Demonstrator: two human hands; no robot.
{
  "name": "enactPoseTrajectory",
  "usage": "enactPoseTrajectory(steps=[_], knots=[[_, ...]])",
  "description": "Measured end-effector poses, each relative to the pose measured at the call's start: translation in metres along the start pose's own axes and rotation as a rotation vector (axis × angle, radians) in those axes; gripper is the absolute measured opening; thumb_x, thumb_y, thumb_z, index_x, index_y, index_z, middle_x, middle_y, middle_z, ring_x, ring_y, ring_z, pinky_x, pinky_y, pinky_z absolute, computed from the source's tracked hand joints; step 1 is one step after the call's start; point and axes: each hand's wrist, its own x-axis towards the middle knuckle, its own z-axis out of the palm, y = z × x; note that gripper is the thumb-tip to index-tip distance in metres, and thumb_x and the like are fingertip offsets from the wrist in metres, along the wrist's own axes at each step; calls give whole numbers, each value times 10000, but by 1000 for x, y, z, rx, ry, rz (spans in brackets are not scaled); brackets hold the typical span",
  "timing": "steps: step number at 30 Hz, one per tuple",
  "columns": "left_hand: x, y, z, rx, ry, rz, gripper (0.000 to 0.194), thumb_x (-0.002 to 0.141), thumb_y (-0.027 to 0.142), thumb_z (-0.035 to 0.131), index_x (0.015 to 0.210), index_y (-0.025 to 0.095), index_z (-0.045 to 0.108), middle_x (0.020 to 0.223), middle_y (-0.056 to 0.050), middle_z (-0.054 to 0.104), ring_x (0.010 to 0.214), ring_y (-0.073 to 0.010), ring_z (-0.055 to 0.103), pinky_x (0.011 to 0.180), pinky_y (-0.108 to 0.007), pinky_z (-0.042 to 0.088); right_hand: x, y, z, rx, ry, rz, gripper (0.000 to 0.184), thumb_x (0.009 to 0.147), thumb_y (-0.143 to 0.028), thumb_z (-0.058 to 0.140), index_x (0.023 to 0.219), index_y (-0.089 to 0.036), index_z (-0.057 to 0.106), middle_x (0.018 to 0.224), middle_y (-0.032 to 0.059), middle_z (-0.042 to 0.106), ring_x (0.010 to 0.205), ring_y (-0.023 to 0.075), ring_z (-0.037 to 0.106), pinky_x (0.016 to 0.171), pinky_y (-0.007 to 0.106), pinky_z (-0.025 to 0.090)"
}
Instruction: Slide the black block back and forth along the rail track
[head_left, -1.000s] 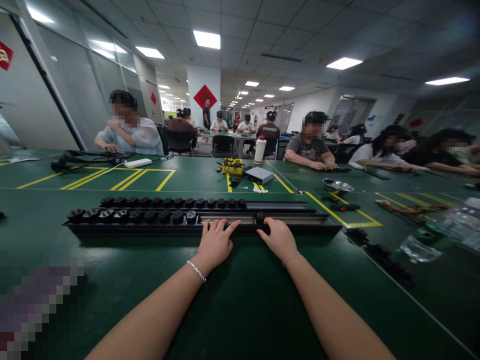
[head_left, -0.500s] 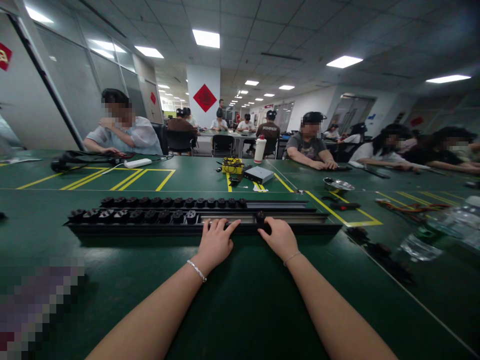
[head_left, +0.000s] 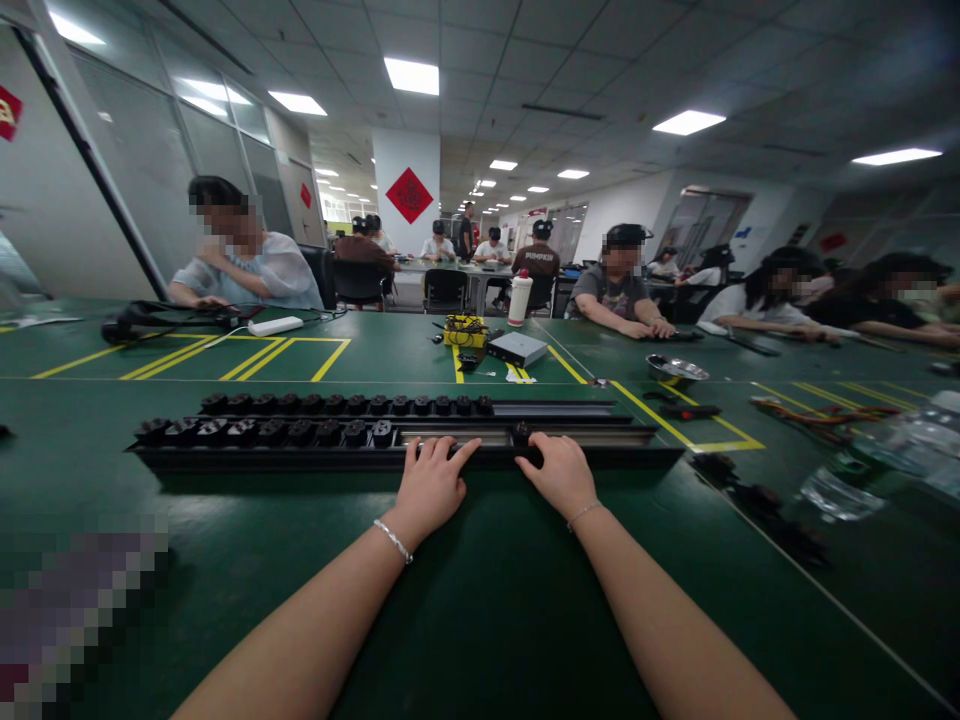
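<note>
Two long black track rails lie side by side on the green table, each carrying a row of round black socket modules. My left hand point(head_left: 433, 488) rests on the near edge of the front rail point(head_left: 637, 457), fingers spread over its uncovered stretch, holding nothing. Farther right, my right hand point(head_left: 561, 474) pinches a single black socket module point(head_left: 520, 433) seated in that rail's channel, its thumb at the front edge. Several more socket modules point(head_left: 328, 432) fill the left part of the front rail. Behind it, the rear rail point(head_left: 559, 409) has modules along most of its length.
At right lie loose black modules point(head_left: 776, 520), a clear water bottle point(head_left: 844, 485), a metal bowl point(head_left: 677, 370) and coloured wires point(head_left: 832, 412). A silver box point(head_left: 517, 348), yellow box point(head_left: 465, 330) and white bottle point(head_left: 519, 300) stand beyond the rails. Several people sit around.
Both my hands and the pinched module look unmoved. Across the table at left, a person's head has shifted left; a standing person in the background has moved to the right.
</note>
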Motion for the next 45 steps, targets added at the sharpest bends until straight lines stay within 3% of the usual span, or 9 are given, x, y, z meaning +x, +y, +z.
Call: enactPoseTrajectory(steps=[23, 45], knots=[[-1, -1, 1, -1, 11, 4, 625, 783, 217, 516, 1369, 377, 367, 1265, -45, 526, 1162, -252, 449, 1039, -472, 224, 1, 8, 0, 72, -40, 25, 174, 778, -334, 606, 895, -206, 587, 901, 58, 671, 847, 199, 603, 815, 319, 427], [-1, -1, 2, 11, 33, 23, 614, 785, 227, 524, 1363, 369, 375, 1253, -51, 533, 1148, -253, 461, 1019, -470, 246, 1, 8, 0, 35, -20, 4, 185, 769, -361, 607, 872, -210, 578, 853, 47, 667, 806, 203, 580, 809, 328, 381]])
